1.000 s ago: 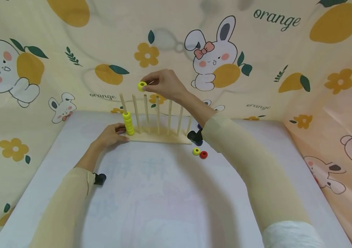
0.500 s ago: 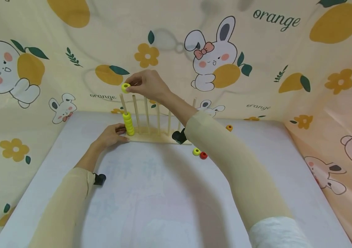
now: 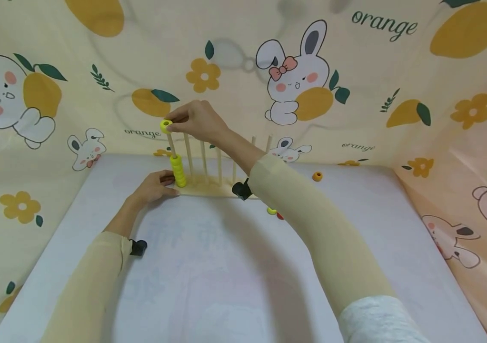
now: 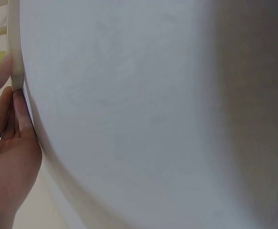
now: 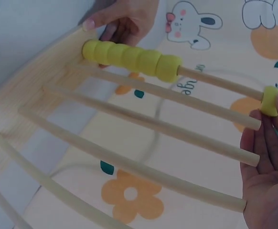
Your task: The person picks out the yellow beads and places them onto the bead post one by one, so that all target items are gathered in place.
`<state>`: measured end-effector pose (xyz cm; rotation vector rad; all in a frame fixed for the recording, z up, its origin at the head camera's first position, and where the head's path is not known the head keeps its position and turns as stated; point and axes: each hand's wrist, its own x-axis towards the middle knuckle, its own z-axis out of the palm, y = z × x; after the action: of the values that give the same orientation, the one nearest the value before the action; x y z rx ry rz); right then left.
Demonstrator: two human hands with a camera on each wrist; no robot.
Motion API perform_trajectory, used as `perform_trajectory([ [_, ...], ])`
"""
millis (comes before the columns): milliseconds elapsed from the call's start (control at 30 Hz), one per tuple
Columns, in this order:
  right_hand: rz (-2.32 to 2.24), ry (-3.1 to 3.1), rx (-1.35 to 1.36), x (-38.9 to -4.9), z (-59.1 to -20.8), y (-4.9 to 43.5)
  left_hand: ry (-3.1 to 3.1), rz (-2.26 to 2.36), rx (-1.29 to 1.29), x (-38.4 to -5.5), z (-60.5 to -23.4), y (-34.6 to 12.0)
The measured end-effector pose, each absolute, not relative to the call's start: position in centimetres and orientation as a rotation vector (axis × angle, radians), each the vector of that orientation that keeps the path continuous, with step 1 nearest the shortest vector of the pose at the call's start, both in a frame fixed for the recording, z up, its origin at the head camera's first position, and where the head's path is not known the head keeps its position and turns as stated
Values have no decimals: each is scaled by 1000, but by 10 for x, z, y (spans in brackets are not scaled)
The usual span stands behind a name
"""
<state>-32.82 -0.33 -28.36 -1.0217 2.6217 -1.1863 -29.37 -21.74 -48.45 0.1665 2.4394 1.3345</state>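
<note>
A wooden peg stand (image 3: 209, 189) with a row of upright dowels sits toward the back of the table. Several yellow beads (image 3: 178, 170) are stacked on its leftmost dowel (image 5: 220, 84). My right hand (image 3: 202, 121) pinches another yellow bead (image 5: 270, 101) between thumb and fingers at the top of that dowel; in the right wrist view the tip meets the bead's hole. My left hand (image 3: 153, 187) grips the left end of the base, thumb at the front edge and fingers behind, as the left wrist view also shows at the base edge (image 4: 16, 62).
On the table (image 3: 209, 286), right of the stand, lie a yellow bead (image 3: 271, 210) and a red bead (image 3: 280, 216), partly hidden by the right sleeve. An orange bead (image 3: 317, 176) lies farther back. A printed cloth (image 3: 234, 57) hangs behind the table.
My right hand has carried the yellow bead left and slightly down, from above the middle dowels onto the tip of the leftmost dowel. My left hand has stayed on the base.
</note>
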Motion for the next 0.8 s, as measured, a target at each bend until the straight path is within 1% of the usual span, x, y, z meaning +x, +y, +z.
perform_trajectory([
  [300,-1122,2622,-1007,-325,-287,-4,2422,1353,200,-288,-484,-216],
  [433,-1177,2615,-1010,-322,-284,3,2411,1366,213,-288,-483,-216],
  [633,-1387,2585,-992,-318,-277,29,2446,1343,215,-291,-481,-217],
  [800,-1496,2596,-981,-313,-282,58,2459,1316,203,-292,-478,-216],
])
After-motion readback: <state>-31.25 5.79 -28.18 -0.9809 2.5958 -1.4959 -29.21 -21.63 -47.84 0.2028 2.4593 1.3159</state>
